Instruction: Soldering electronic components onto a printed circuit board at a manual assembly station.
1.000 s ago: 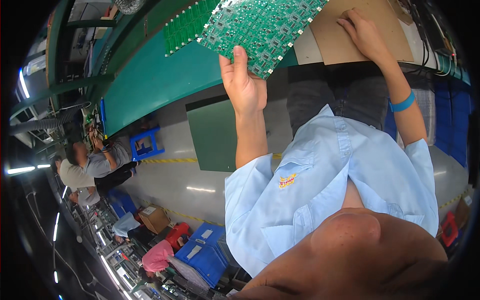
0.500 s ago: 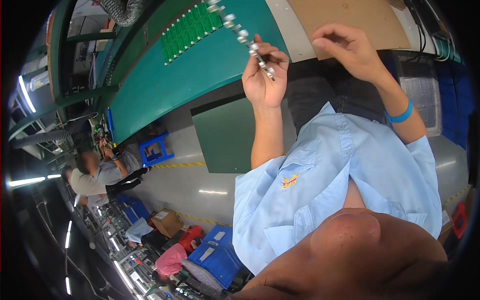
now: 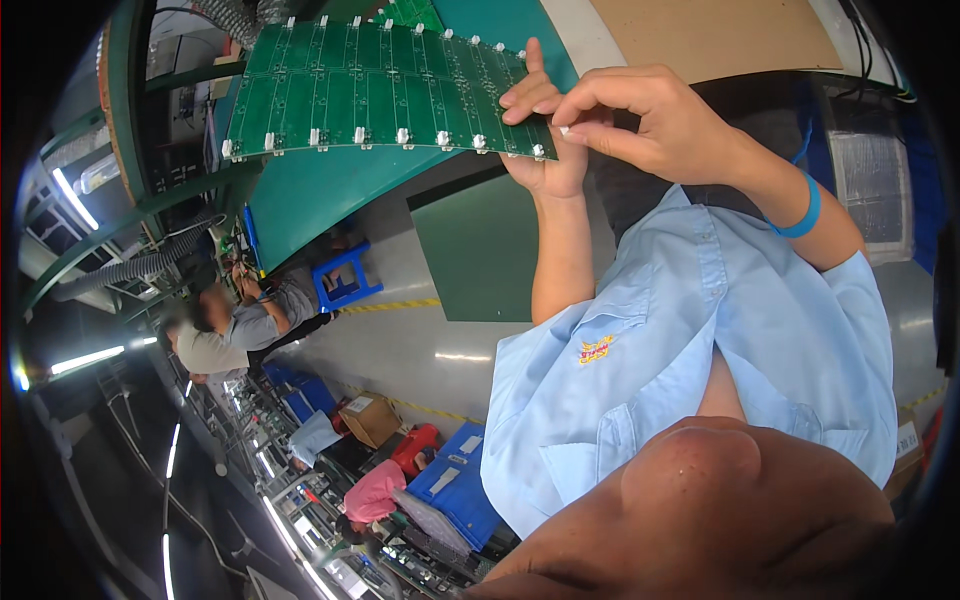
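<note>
A large green circuit board panel [image 3: 370, 85] is held up over the bench at its right end by my left hand [image 3: 548, 170]. Its face shows, with small white connectors [image 3: 403, 136] along both long edges. My left fingers lie over the board's face and the palm is beneath it. Close beside that end, my right hand [image 3: 675, 125] pinches a small white piece [image 3: 566, 130] between thumb and forefinger. Whether this piece touches the board I cannot tell.
Another green circuit board [image 3: 412, 12] lies behind on the green bench top [image 3: 330, 195]. A brown sheet [image 3: 715, 35] covers the bench at right. A dark green panel [image 3: 470, 255] is below the bench edge. Co-workers [image 3: 235, 325] sit at far left, near a blue stool [image 3: 345, 278].
The board has turned from edge-on to show its broad face. My right hand has moved left and down to its end, and a small white piece now shows in its fingertips.
</note>
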A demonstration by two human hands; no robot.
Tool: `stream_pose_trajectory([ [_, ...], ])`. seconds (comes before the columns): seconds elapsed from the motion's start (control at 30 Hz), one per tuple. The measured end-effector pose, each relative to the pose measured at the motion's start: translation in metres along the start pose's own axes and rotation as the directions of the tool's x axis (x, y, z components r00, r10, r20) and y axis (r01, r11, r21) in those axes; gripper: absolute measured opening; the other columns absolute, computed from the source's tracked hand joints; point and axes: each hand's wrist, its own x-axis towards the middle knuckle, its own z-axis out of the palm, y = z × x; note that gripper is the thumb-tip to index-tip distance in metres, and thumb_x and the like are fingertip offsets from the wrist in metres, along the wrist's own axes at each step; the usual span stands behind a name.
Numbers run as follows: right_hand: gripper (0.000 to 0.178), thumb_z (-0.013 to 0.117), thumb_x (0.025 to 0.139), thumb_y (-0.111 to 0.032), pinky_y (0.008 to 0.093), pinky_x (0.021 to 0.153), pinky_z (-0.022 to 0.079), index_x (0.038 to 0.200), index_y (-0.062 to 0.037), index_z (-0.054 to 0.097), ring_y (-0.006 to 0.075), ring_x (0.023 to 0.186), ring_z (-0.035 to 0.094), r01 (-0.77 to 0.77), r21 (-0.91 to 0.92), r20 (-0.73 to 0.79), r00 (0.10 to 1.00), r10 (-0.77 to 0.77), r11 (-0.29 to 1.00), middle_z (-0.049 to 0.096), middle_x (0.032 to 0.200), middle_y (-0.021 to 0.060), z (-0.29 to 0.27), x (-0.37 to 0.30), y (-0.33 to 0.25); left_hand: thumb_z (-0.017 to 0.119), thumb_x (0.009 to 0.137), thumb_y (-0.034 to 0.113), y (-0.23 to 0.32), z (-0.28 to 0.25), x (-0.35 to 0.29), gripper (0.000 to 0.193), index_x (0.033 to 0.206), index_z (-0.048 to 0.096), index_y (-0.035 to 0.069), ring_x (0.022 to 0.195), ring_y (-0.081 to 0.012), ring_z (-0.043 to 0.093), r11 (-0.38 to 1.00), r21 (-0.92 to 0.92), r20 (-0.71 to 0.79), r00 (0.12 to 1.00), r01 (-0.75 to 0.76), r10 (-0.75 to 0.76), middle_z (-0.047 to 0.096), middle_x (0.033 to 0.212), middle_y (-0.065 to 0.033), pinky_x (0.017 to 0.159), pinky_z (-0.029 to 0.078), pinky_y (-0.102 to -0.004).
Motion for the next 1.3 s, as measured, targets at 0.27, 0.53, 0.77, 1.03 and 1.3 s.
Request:
stream_pose_trajectory([
  [0.27, 0.011, 0.073, 0.092, 0.002, 0.0279, 0.070, 0.050, 0.103, -0.0002, 0.075, 0.0172, 0.087, 0.063, 0.176, -0.032, -0.058, 0.982, -0.178, 0.984, 0.075, 0.111, 0.0082, 0.020, 0.013, 0.004, 0.065, 0.099, 0.008, 0.008, -0.009, -0.001, 0.079, 0.166, 0.023, 0.002, 0.091, -0.0101, 0.065, 0.999, 0.043, -0.021, 1.000, -0.002, 0.003, 0.066, 0.102, 0.0003, 0.092, 0.054, -0.0283],
  [0.53, 0.012, 0.075, 0.091, 0.003, 0.0288, 0.075, 0.053, 0.102, 0.0004, 0.077, 0.0200, 0.094, 0.066, 0.213, -0.039, -0.081, 0.973, -0.215, 0.976, 0.074, 0.111, 0.0093, 0.027, 0.017, 0.012, 0.071, 0.098, 0.011, 0.014, -0.010, -0.002, 0.085, 0.167, 0.022, 0.004, 0.086, -0.0101, 0.062, 0.982, 0.175, -0.057, 0.995, -0.071, 0.082, 0.064, 0.099, 0.0002, 0.089, 0.056, -0.0247],
  [0.77, 0.012, 0.076, 0.089, 0.004, 0.0303, 0.080, 0.054, 0.100, 0.0001, 0.079, 0.0216, 0.097, 0.067, 0.220, -0.020, -0.108, 0.969, -0.221, 0.975, 0.075, 0.107, 0.0095, 0.030, 0.018, 0.010, 0.072, 0.098, 0.009, 0.019, -0.011, -0.003, 0.085, 0.167, 0.023, 0.004, 0.086, -0.0105, 0.062, 0.948, 0.305, -0.057, 0.991, -0.095, 0.117, 0.064, 0.099, -0.0008, 0.090, 0.057, -0.0246],
  [1.03, 0.013, 0.077, 0.087, 0.004, 0.0322, 0.085, 0.055, 0.099, -0.0011, 0.080, 0.0222, 0.099, 0.068, 0.243, -0.008, -0.136, 0.961, -0.242, 0.970, 0.076, 0.102, 0.0091, 0.034, 0.017, 0.009, 0.073, 0.094, 0.005, 0.020, -0.015, -0.004, 0.089, 0.167, 0.023, 0.005, 0.094, -0.0102, 0.061, 0.955, 0.289, 0.003, 0.998, -0.064, 0.066, 0.064, 0.103, 0.0023, 0.099, 0.051, -0.0248],
  [1.3, 0.015, 0.079, 0.086, 0.004, 0.0331, 0.087, 0.054, 0.099, -0.0017, 0.081, 0.0229, 0.101, 0.067, 0.244, -0.004, -0.146, 0.959, -0.242, 0.970, 0.076, 0.100, 0.0086, 0.037, 0.017, 0.009, 0.071, 0.099, 0.012, 0.015, -0.010, -0.001, 0.083, 0.167, 0.025, 0.003, 0.087, -0.0115, 0.060, 0.961, 0.269, 0.008, 0.998, -0.061, 0.061, 0.063, 0.100, -0.0020, 0.092, 0.055, -0.0247],
])
